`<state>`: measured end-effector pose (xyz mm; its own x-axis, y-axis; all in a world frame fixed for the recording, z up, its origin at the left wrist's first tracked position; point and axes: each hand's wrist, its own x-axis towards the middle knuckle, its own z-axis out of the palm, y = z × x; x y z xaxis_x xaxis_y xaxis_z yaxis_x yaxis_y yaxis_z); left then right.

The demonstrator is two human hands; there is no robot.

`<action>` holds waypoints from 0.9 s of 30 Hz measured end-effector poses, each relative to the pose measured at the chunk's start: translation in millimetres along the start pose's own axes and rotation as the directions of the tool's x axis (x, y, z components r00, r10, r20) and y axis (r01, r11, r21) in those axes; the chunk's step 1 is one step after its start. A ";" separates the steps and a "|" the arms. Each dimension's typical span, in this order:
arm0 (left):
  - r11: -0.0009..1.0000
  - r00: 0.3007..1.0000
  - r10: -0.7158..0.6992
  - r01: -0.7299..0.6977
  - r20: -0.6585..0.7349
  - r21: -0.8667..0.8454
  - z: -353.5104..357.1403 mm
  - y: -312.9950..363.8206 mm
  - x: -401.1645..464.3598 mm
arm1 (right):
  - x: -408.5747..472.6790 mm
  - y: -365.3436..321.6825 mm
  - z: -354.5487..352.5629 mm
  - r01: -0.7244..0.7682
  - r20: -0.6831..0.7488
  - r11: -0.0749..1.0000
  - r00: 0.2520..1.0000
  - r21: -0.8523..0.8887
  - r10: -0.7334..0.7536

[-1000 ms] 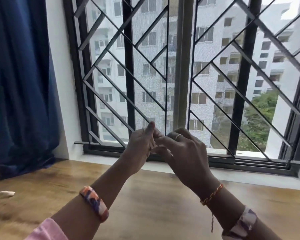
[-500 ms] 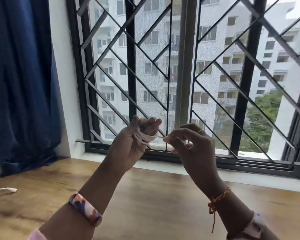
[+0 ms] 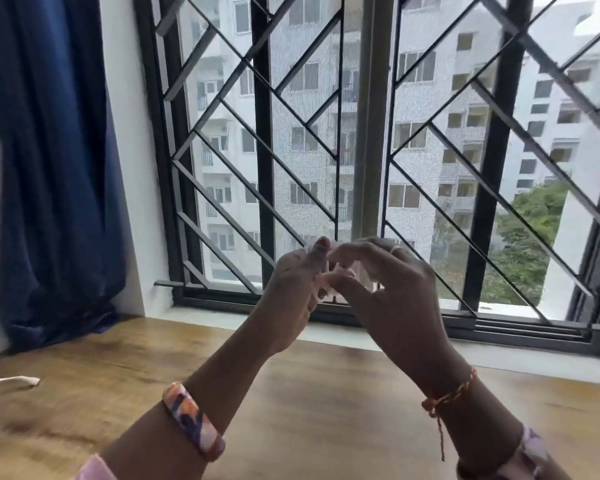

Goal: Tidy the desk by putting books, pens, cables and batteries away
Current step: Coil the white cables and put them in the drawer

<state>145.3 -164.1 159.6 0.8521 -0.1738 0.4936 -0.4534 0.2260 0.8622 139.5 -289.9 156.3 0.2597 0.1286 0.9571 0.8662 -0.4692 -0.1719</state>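
Note:
Both hands are raised above the wooden desk [image 3: 291, 403], in front of the window. My left hand [image 3: 291, 289] holds a coil of thin white cable [image 3: 321, 287] wound round its fingers. My right hand [image 3: 385, 289] pinches the cable's free end right beside the left fingers. Most of the coil is hidden between the two hands. A second white cable [image 3: 11, 381] lies on the desk at the far left edge, partly out of view.
A barred window [image 3: 361, 150] with a dark frame runs along the back of the desk, above a white sill [image 3: 499, 358]. A blue curtain [image 3: 49, 168] hangs at the left, its hem reaching the desk's back corner.
My right hand has moved left and closed in on the left hand, taking up the stretch of cable that was drawn taut between them.

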 end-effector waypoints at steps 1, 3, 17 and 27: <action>1.000 1.000 -0.010 0.010 0.001 -0.012 0.3 -0.8 0.4 | 0.9 0.0 -0.3 -0.039 -0.027 0.999 0.999 0.027 0.039; 0.999 1.000 -0.014 0.015 0.012 -0.051 0.9 -2.1 2.1 | 2.0 1.1 1.3 -0.122 -0.079 0.985 0.988 0.125 0.132; 0.981 0.918 -0.186 0.192 0.351 0.017 -21.4 18.8 3.3 | -1.1 9.2 -13.2 -0.719 0.647 0.262 0.694 0.643 0.316; 0.985 0.868 -0.161 0.171 0.470 0.023 -27.9 18.9 -2.0 | 4.6 0.0 -19.2 -0.739 0.667 0.344 0.672 0.579 0.322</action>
<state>142.3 -132.7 171.7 0.6900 -0.6376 0.3427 -0.3069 0.1712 0.9362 132.4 -306.1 165.1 0.7378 0.5180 0.4327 0.3534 0.2497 -0.9015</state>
